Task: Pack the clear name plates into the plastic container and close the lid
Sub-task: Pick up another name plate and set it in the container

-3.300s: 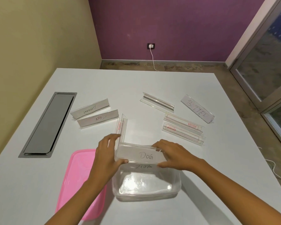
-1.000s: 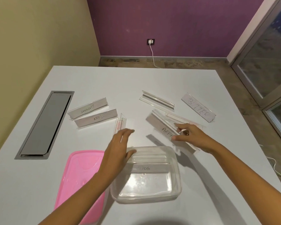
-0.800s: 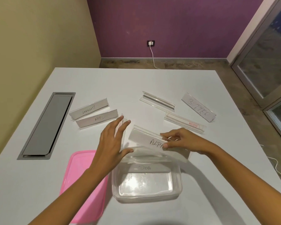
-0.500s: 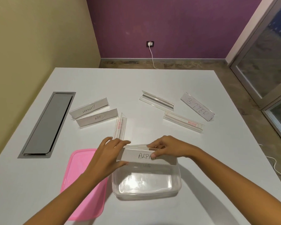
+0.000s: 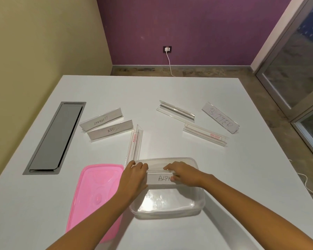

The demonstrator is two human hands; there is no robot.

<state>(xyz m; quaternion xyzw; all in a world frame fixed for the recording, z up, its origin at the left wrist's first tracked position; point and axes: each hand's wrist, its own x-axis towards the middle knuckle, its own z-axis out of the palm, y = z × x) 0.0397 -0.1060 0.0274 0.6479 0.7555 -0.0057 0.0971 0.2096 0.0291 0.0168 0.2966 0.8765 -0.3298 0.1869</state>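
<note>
A room corner with a yellow wall on the left and a purple wall behind holds a white table (image 5: 170, 91). A socket (image 5: 167, 49) with a white cable sits low on the purple wall, and glass doors stand at the right.

A grey hatch (image 5: 55, 138) is set into the table, far left of the container (image 5: 167, 199). The clear container stands open at the near middle of the table. The pink lid (image 5: 96, 192) lies flat, touching the container's left side.

Both arms reach over the container. The left hand (image 5: 134, 177) and right hand (image 5: 185, 175) each grip one end of the ALPHA plate (image 5: 159, 178), fingers curled over its top edge, thumbs on its face. The plate lies across the container's far half, inside its rim; the right thumb hides the end of its lettering.

Six more plates lie on the table beyond the container. The ELEPHANT plate (image 5: 101, 119) and TIGER plate (image 5: 110, 130) lie side by side to the far left. A red-label plate (image 5: 135, 142) runs almost straight away from the container's far left corner. A blank plate (image 5: 175, 111) lies far beyond the container's right half. A second red-label plate (image 5: 205, 133) lies just nearer than it. The BUTTER plate (image 5: 220, 117) lies furthest right.
</note>
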